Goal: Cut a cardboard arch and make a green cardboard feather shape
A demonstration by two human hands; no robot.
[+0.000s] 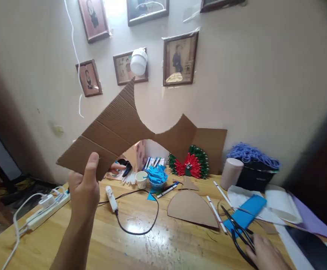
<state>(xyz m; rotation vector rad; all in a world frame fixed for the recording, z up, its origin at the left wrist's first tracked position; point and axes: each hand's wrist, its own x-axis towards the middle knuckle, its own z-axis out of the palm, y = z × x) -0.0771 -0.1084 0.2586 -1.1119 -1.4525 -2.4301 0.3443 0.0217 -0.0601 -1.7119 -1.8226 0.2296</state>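
Note:
My left hand (84,187) holds up a cut piece of brown corrugated cardboard (109,123) with curved cut-outs and a narrow middle. The thumb lies on its near face, and a fingertip shows past its lower edge. At the lower right, my right hand (266,253), slightly blurred, has its fingers at the handles of black-handled scissors (238,225). The scissors lie over a folded blue sheet (247,212), blades pointing away. A half-round cardboard piece (193,210) rests on the table to their left.
A black cord (136,233) with a white switch loops on the table (163,247). Behind are a bowl of blue strips (157,176), a paper cup (141,180) and a red-green decoration (190,165). A power strip (48,212) sits left; purple yarn (250,155) tops a dark box.

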